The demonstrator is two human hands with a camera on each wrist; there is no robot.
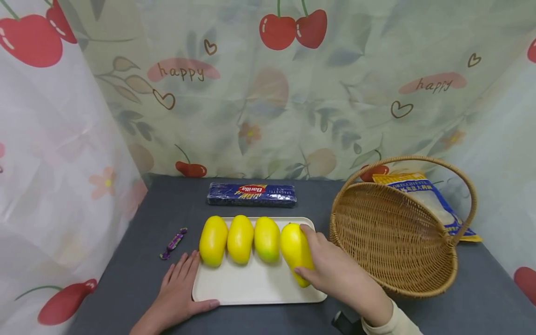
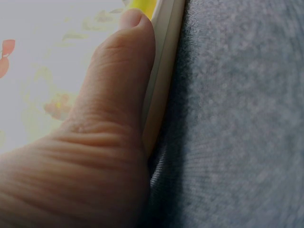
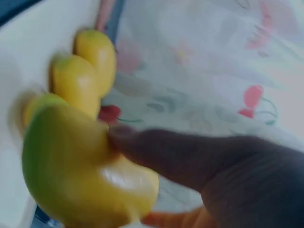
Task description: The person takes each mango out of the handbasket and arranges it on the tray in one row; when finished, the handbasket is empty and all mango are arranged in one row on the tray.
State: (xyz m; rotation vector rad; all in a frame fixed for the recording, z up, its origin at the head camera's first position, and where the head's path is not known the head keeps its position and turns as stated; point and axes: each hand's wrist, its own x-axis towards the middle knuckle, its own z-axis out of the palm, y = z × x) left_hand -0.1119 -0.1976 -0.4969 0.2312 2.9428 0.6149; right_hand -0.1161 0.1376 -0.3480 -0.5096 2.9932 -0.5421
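A cream tray (image 1: 251, 286) carries a row of yellow mangoes. My right hand (image 1: 332, 267) grips the rightmost mango (image 1: 293, 246), with the thumb on its near side and the fingers around its far right side. In the right wrist view that mango (image 3: 80, 171) shows a green flank, and the thumb presses on its skin. To its left lie three more mangoes: a left one (image 1: 213, 242), a middle one (image 1: 240, 239) and one with a greenish lower end (image 1: 266, 239). My left hand (image 1: 176, 288) rests at the tray's near left corner, fingers straight, thumb along the front rim.
Behind the tray lies a blue spaghetti pack (image 1: 251, 195). A wicker basket (image 1: 393, 232) with a tall handle stands close on the right, a blue and yellow pasta bag (image 1: 435, 200) behind it. Left of the tray is a purple wrapped candy (image 1: 173, 243). Printed curtains (image 1: 268, 116) enclose the table.
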